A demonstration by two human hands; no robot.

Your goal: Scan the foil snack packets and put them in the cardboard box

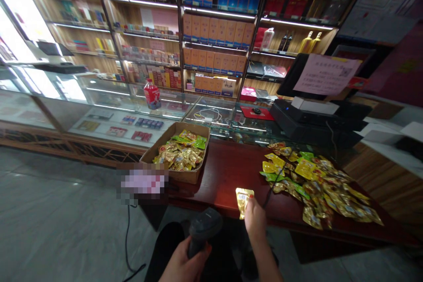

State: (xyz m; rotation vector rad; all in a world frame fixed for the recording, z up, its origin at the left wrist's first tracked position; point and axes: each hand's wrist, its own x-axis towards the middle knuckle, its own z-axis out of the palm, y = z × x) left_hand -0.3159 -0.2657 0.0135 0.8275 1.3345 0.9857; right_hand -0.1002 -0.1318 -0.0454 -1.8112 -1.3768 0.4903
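Note:
My left hand point(187, 259) is wrapped round the handle of a black barcode scanner point(205, 224), low in front of my lap. Between the fingers of my right hand point(255, 221) is a small gold snack packet point(243, 198), a pale label on its face, at the front edge of the dark red table point(221, 172). To the right lies a loose heap of gold, yellow and green packets point(307, 174). On the left, an open cardboard box point(194, 177) holds more packets of the same sort.
Behind the table runs a glass display counter point(172, 108) bearing a red bottle point(152, 94). A monitor point(299, 72) with a paper notice stands at the right. A black cable point(276, 180) crosses the heap; another cable point(128, 238) hangs to the floor. Stocked shelves line the wall.

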